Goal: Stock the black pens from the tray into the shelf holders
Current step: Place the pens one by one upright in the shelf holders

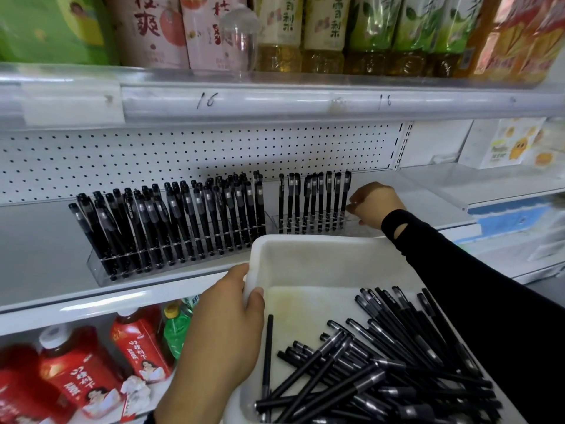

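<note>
Mid-stocking: left hand (232, 304) grips tray (321, 239) rim at 9 o'clock; right hand (376, 205), grip curled at right holder's (351, 228) 3 o'clock end, hold unclear; next, more pens (382, 365) from tray.

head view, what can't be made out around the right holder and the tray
- Right hand: fingertips turned away, grip on the end pen unclear.
- Right holder: base hidden behind the tray rim.
- Tray pens: pile cut off by the bottom edge.
</note>
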Motion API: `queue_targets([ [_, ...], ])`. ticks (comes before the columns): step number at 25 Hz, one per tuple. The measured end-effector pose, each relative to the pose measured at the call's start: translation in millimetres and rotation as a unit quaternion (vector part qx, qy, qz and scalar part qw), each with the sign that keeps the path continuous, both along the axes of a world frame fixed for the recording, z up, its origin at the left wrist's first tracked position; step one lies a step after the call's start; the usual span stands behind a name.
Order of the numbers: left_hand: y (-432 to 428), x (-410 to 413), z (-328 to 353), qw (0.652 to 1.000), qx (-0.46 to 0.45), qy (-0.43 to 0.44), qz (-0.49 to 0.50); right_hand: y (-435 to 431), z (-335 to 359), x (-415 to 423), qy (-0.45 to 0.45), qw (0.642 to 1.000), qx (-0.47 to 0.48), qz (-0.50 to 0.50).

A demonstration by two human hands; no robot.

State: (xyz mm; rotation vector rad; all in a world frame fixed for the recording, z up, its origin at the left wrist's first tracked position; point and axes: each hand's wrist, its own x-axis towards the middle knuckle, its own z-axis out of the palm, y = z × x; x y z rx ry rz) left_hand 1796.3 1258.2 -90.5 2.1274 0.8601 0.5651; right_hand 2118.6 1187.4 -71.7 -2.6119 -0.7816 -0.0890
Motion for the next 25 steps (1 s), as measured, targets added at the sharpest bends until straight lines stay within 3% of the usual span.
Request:
queue_targets([
  [4,1,1,0,1.0,-0.01,0.002,0.002,-17,28,-23,-0.059,0.998,-0.026,0.016],
  [10,-2,-1,4,1.0,-0.001,0.014,0.001,-26,54,-80,0.071,0.969,-0.199,0.129],
  [13,-1,-2,4,1.0,0.005,0.011,0.003,-38,71,-100,0.097,0.96,-0.206,0.165],
  [15,0,-3,4,1.0,0.005,0.008,0.006,-43,67,-115,0.116,0.935,-0.284,0.179],
  [19,-1,-3,3,1.0,0.007,0.014,0.004,-48,31,-125,0.054,0.866,-0.47,0.162],
  [22,-1,-2,2,1.0,0.001,0.006,0.005,-49,14,-125,0.061,0.844,-0.508,0.161],
  [25,-1,-3,3,1.0,-0.003,0.009,0.006,-47,3,-123,0.068,0.848,-0.5,0.163],
])
